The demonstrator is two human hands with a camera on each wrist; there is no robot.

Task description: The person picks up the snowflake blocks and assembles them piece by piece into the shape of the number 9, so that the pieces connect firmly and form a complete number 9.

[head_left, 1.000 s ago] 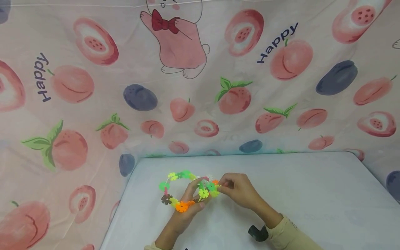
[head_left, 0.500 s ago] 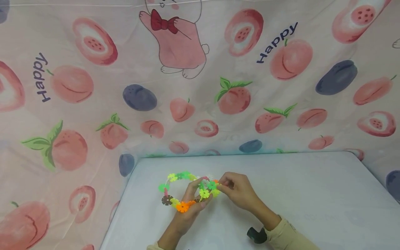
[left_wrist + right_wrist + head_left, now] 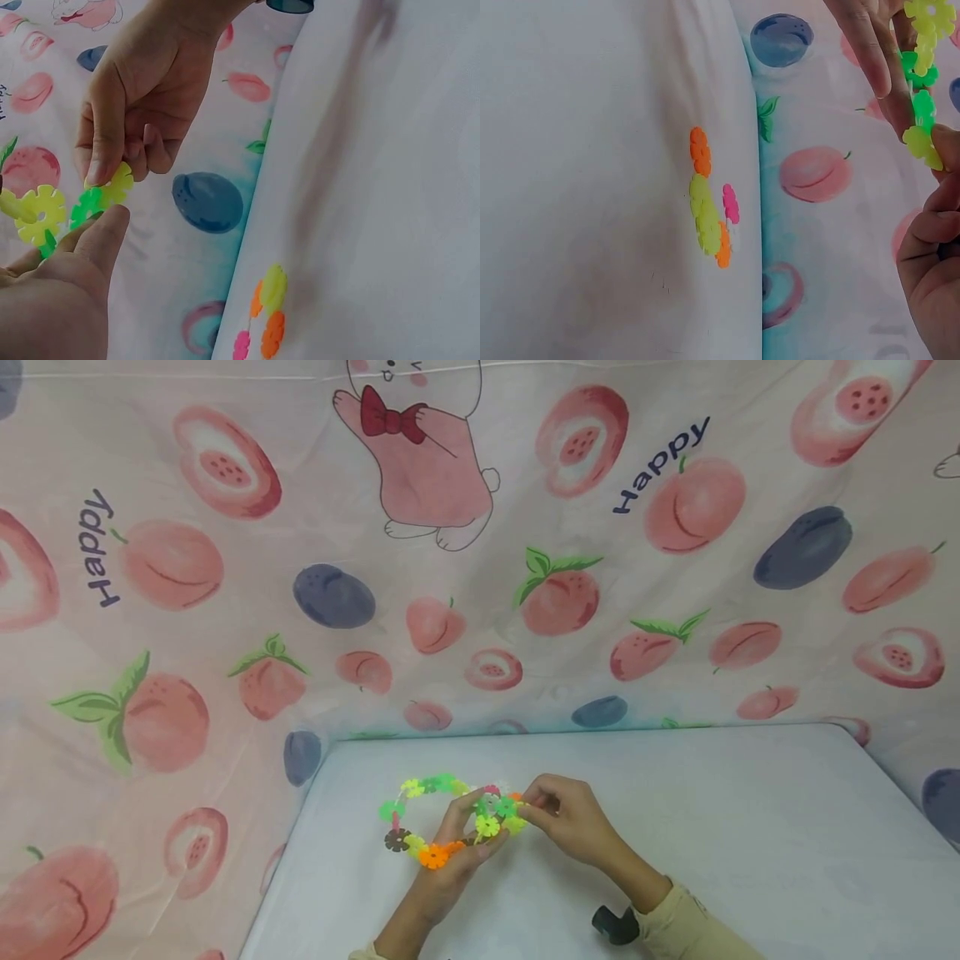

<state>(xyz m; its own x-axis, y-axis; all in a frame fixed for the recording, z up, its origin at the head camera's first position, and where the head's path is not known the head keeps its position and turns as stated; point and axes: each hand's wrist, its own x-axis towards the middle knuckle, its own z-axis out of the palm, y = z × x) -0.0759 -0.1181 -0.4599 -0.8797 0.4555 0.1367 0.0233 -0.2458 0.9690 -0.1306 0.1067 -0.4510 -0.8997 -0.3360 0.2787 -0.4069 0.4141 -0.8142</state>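
A looped chain of flower-shaped interlocking plastic discs (image 3: 435,857), in green, yellow, orange, brown and pink, lies around my left hand (image 3: 456,843). That hand grips the chain between thumb and fingers, with part of the loop reaching out to its left. Across from it, my right hand (image 3: 576,817) pinches a yellow disc (image 3: 118,186) by its edge. This disc joins a green disc (image 3: 86,206) close to the left fingertips. In the right wrist view, the yellow disc (image 3: 922,146) sits at the right thumb tip, below green ones.
The white tabletop (image 3: 750,827) spreads beneath both hands. A fruit-print cloth (image 3: 465,568) rises along its back and left edges. Orange, yellow and pink discs (image 3: 705,214) show over the white surface in the right wrist view. A dark device (image 3: 617,927) sits at the right sleeve cuff.
Both hands keep their hold and shift only slightly. The head view has moved a little.
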